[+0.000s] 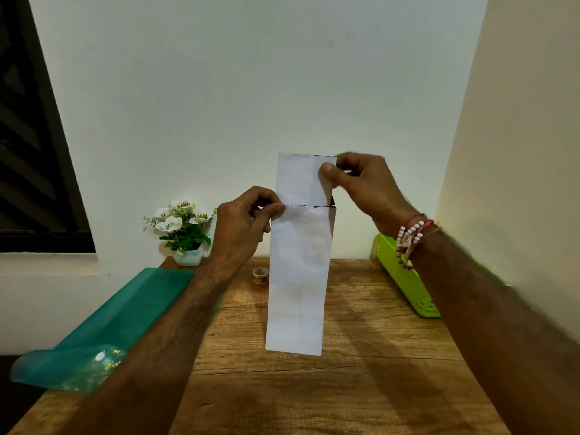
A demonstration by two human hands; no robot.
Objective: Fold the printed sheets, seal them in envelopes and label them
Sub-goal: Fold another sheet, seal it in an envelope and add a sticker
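A green folder point(125, 312) lies on the wooden surface point(376, 356) at left. The left hand point(248, 224) pinches the top rim of a white envelope point(298, 277) held upright above the surface. The right hand point(361, 183) pinches the folded sheet point(298, 180) sticking out of it. A green basket point(405, 277) sits at right.

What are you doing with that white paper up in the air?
A person holds a long white envelope upright above the wooden table. The left hand pinches the envelope's open top edge. The right hand pinches a folded sheet that sticks out of it. It looks like the sheet is going in. A roll of tape sits on the table behind.
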